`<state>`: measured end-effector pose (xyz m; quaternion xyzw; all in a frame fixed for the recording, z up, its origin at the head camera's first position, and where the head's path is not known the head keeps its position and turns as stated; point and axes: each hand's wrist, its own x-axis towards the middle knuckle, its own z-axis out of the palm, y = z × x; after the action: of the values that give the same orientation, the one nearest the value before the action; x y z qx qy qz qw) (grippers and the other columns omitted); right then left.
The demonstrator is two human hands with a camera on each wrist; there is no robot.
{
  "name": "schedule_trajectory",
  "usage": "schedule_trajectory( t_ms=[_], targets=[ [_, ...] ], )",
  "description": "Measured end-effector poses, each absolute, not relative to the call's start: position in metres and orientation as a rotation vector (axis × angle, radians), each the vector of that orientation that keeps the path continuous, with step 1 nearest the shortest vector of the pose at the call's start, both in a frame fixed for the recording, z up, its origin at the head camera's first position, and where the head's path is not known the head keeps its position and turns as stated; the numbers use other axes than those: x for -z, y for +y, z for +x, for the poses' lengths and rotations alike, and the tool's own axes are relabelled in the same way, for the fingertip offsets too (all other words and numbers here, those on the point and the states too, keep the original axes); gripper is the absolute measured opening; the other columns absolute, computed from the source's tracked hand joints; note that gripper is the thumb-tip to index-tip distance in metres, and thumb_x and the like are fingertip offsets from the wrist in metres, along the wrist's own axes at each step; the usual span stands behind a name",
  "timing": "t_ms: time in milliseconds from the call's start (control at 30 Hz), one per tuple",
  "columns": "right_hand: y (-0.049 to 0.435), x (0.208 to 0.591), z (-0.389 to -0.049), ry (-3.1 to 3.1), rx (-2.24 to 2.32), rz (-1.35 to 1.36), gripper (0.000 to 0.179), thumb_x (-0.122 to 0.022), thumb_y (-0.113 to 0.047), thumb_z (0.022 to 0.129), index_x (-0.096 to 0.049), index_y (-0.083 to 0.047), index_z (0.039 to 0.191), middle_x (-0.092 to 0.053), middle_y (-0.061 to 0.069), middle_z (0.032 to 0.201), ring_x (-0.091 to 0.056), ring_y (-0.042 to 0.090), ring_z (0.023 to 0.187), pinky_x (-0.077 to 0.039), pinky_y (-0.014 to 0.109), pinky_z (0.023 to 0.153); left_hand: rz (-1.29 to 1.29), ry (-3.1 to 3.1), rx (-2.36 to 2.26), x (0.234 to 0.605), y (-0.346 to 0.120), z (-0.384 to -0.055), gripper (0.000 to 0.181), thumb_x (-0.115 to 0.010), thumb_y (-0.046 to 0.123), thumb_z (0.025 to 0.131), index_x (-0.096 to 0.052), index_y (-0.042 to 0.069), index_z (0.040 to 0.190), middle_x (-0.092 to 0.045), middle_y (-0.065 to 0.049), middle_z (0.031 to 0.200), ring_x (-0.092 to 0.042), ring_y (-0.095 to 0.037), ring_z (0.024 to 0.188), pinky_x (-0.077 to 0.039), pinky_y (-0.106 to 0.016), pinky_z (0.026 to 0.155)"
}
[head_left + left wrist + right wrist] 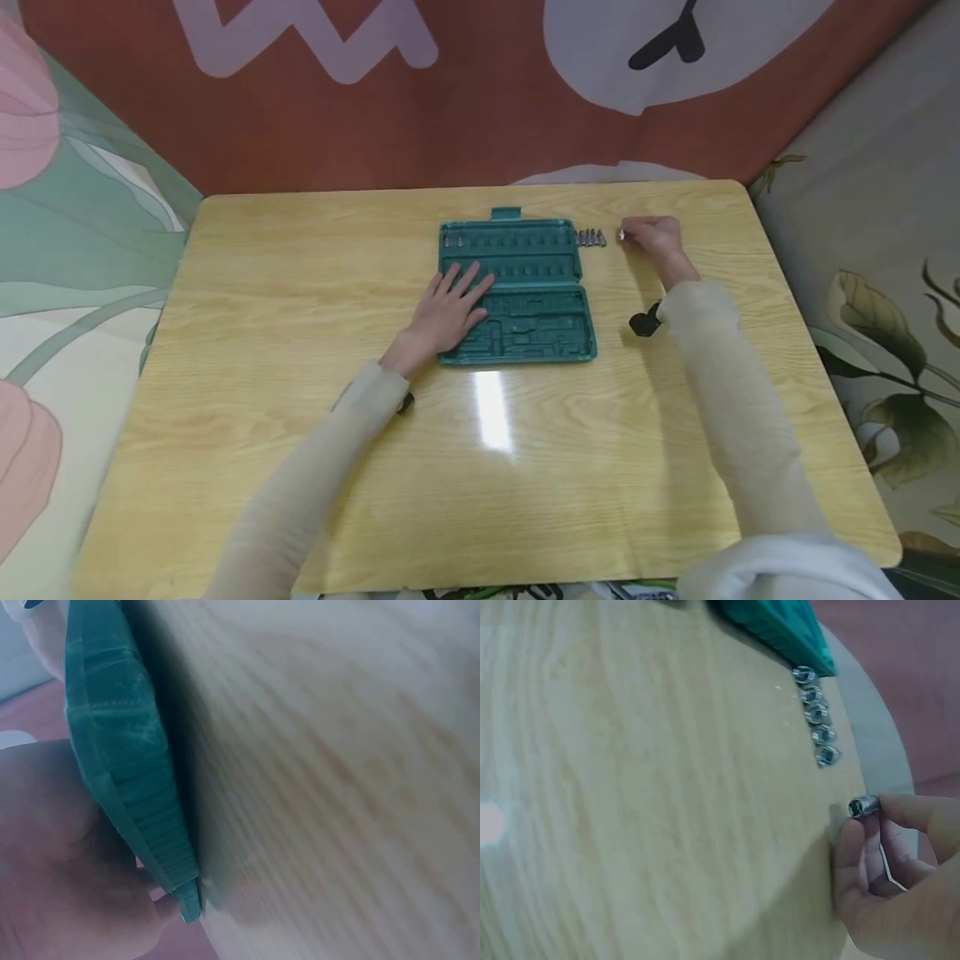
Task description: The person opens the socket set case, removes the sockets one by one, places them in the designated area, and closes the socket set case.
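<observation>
A green plastic tool case (517, 325) lies unfolded on the table, with moulded slots in both halves. My left hand (442, 317) rests on its left side, fingers spread. In the left wrist view the palm (67, 855) is over the case's edge (127, 742). Right of the case, my right hand (654, 236) pinches a small metal socket (863, 805) between thumb and fingers, its square hole facing the wrist camera. Several more sockets (817, 714) form a row between the case's corner and that hand. Two small shiny pieces (453, 240) sit in the upper-left slots.
The wooden table (247, 350) reaches a red printed backdrop (480, 133) at the back. Patterned cloths hang at both sides. A dark wrist camera (645, 323) hangs under the right sleeve. Tools (525, 592) show below the table's front edge.
</observation>
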<state>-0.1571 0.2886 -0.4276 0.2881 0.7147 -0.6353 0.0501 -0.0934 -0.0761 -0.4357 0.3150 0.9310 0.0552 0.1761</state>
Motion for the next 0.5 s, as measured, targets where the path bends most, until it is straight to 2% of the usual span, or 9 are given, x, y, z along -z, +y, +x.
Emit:
schedule_trajectory(
  t_ms=[67, 200, 367, 500],
  targets=[
    [0.2874, 0.4331, -0.1577, 2.266, 1.855, 0.851, 0.017, -0.066, -0.013, 0.092, -0.07, -0.004, 0.106, -0.065, -0.01, 0.068, -0.063, 0.003, 0.062, -0.053, 0.019, 0.065, 0.891, 2.638, -0.163, 0.4352, -0.0764, -0.0927, 0.057, -0.029, 0.041, 0.106, -0.009, 0.025, 0.157, -0.001, -0.005, 0.162, 0.002, -0.032, 0.146, -0.003, -0.049, 0.116],
    [0.2827, 0.4358, -0.1603, 2.361, 1.766, 0.816, 0.013, -0.069, -0.015, 0.09, -0.073, -0.006, 0.098, -0.064, -0.012, 0.065, -0.061, 0.004, 0.06, -0.051, 0.019, 0.061, 0.897, 2.652, -0.175, 0.4351, -0.0772, -0.0922, 0.057, -0.029, 0.04, 0.106, -0.01, 0.024, 0.157, -0.002, -0.005, 0.162, 0.001, -0.032, 0.146, -0.004, -0.049, 0.115],
    [0.2799, 0.4383, -0.1622, 2.432, 1.619, 0.812, 0.032, -0.067, -0.018, 0.091, -0.068, 0.002, 0.117, -0.062, -0.011, 0.072, -0.061, 0.006, 0.066, -0.049, 0.02, 0.063, 0.915, 2.666, -0.184, 0.4382, -0.0767, -0.0932, 0.057, -0.031, 0.041, 0.105, -0.013, 0.023, 0.157, -0.004, -0.006, 0.162, 0.0, -0.033, 0.146, -0.005, -0.049, 0.115],
    [0.2793, 0.4399, -0.1627, 2.445, 1.564, 0.806, 0.034, -0.066, -0.021, 0.092, -0.068, 0.001, 0.118, -0.062, -0.01, 0.078, -0.06, 0.007, 0.071, -0.049, 0.021, 0.065, 0.922, 2.679, -0.215, 0.4393, -0.0758, -0.0936, 0.058, -0.035, 0.041, 0.105, -0.018, 0.021, 0.156, -0.008, -0.007, 0.161, -0.004, -0.034, 0.146, -0.007, -0.05, 0.115]
  ],
)
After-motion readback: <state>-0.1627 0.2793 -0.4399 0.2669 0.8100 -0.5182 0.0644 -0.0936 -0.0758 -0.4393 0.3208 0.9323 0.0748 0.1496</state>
